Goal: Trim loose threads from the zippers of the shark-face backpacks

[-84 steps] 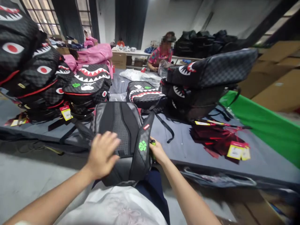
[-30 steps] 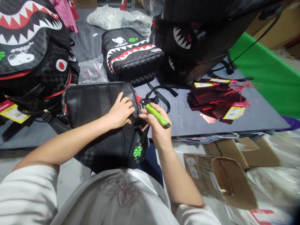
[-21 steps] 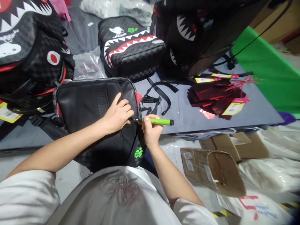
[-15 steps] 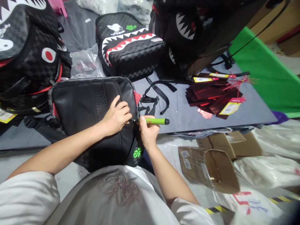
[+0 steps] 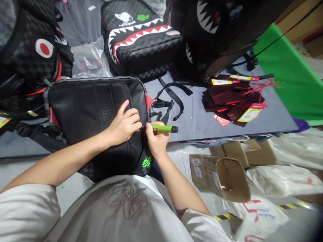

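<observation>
A black backpack [image 5: 83, 111] lies back-panel up at the near edge of the table, its lower part against my body. My left hand [image 5: 124, 122] presses palm down on the panel, little finger stretched out, index finger and thumb side gripping the backpack near its right edge; the thumb is hidden. My right hand [image 5: 157, 139] is closed round a green marker [image 5: 165, 128] with a black end pointing right. The marker's other end points at the spot beside my left fingertips, where fine detail is hard to make out.
A shark-mouth backpack [image 5: 148, 43] lies behind, with more backpacks [image 5: 32, 50] at left and a black one [image 5: 199, 37] at back right. Red tags [image 5: 232, 101] are piled on the grey table [image 5: 194, 129]. Cardboard boxes [image 5: 204, 171] and white sacks [image 5: 280, 181] stand on the floor.
The view has shifted slightly. My right hand and the marker have moved a little left, closer to my left fingertips. My left hand keeps its place on the backpack.
</observation>
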Demonstrator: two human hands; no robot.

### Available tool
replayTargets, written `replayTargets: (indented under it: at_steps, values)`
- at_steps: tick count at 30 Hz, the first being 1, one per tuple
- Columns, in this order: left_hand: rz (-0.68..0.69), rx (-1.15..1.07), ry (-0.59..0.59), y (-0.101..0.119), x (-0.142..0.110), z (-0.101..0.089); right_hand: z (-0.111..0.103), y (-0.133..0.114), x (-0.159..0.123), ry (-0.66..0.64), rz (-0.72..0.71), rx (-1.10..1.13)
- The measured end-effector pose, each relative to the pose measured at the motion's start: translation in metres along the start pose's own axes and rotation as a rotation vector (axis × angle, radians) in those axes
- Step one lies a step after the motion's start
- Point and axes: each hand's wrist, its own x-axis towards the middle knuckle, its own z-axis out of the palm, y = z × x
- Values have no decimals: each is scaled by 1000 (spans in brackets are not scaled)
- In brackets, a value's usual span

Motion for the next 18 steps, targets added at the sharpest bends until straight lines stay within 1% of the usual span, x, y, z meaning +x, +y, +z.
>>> replayTargets:
  at_steps: [2,6,11,18]
  values:
    - [-12,-13,-24,0,0,1,0,0,0,-12,6,-2]
    - [-36,-34,-52,0,0,2,2,0,1,4,26,-7]
    - [-22,17,-42,-1,-1,3,2,-2,2,-3,71,-10]
    - [-17,-9,-13,-1,-2,4,3,3,1,-1,116,28]
